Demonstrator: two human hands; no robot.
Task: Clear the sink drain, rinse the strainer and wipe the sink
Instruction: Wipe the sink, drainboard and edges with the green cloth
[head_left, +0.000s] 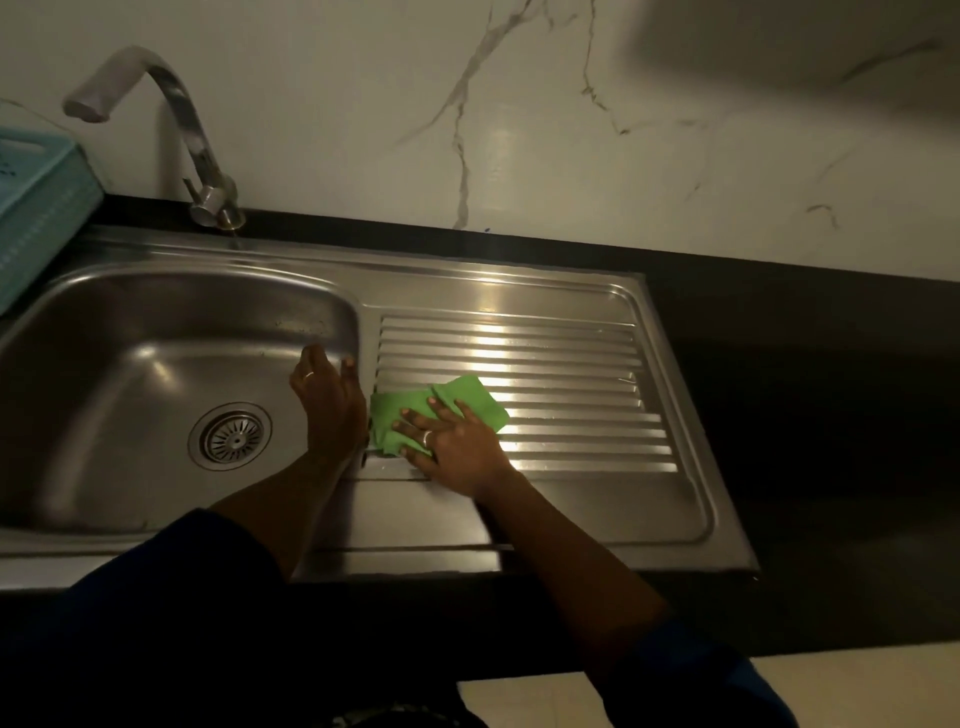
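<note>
A stainless steel sink (130, 332) has its basin on the left and a ribbed drainboard (545, 374) on the right. The round strainer (231, 436) sits in the drain at the basin floor. A green cloth (447, 402) lies on the near left part of the drainboard. My right hand (457, 441) presses flat on the cloth with its fingers spread. My left hand (330, 395) rests on the basin's right rim, fingers hooked over the edge, holding nothing.
A curved metal tap (192, 135) rises behind the basin. A teal plastic basket (36, 208) stands at the far left on the black countertop (805, 415). A marble-patterned wall (519, 130) runs behind. Pale floor tiles (857, 686) show at the lower right.
</note>
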